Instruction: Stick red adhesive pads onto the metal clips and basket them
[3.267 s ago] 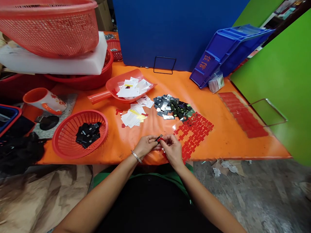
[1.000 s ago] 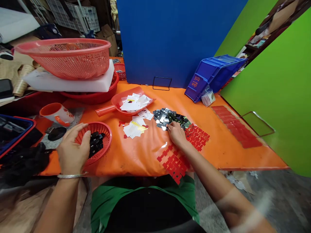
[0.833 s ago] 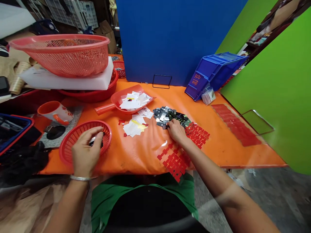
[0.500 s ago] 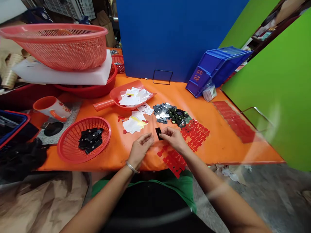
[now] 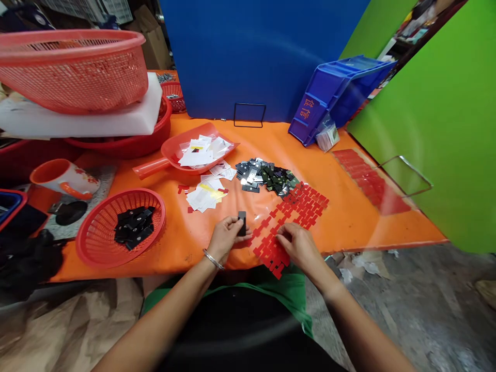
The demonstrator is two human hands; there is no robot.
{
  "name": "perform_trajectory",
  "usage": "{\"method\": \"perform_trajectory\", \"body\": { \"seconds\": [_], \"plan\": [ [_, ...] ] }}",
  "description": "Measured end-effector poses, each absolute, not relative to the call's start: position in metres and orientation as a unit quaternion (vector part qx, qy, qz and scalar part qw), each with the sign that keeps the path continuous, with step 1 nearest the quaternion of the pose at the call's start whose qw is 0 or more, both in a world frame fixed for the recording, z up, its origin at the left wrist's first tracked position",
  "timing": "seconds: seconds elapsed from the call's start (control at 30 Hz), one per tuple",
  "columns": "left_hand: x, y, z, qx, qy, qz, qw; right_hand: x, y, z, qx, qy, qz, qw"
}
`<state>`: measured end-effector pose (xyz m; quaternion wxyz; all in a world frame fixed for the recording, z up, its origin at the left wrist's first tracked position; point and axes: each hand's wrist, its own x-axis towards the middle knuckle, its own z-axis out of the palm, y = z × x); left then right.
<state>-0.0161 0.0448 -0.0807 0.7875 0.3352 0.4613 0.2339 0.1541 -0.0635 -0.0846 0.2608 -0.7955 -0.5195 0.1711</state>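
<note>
My left hand holds a small black rectangular plate upright between thumb and fingers. My right hand is over the sheet of red T-shaped stickers, its thumb and forefinger pinched together at the edge of the red pieces. Whether a sticker is between those fingertips is too small to tell. Beyond the hands lies a pile of loose black and shiny plates. More black plates rest in the red basket to the left.
White paper slips lie beside a red scoop holding more papers. A mug stands at the left, below a large stacked basket. Blue bins are at the back right, near another red sticker sheet.
The black plate has passed from my right hand to my left. My right hand has moved right and down onto the red sticker sheet. The view has shifted slightly.
</note>
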Motion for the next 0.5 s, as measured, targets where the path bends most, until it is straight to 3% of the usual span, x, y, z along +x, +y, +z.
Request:
{"method": "perform_trajectory", "body": {
  "seconds": [0.13, 0.5],
  "plan": [
    [-0.004, 0.031, -0.084, 0.347, 0.449, 0.154, 0.809, 0.146, -0.077, -0.098, -0.820, -0.513, 0.146, 0.209],
    [0.010, 0.026, -0.097, 0.376, 0.448, 0.153, 0.796, 0.131, -0.074, -0.099, -0.849, -0.499, 0.104, 0.138]
  ]
}}
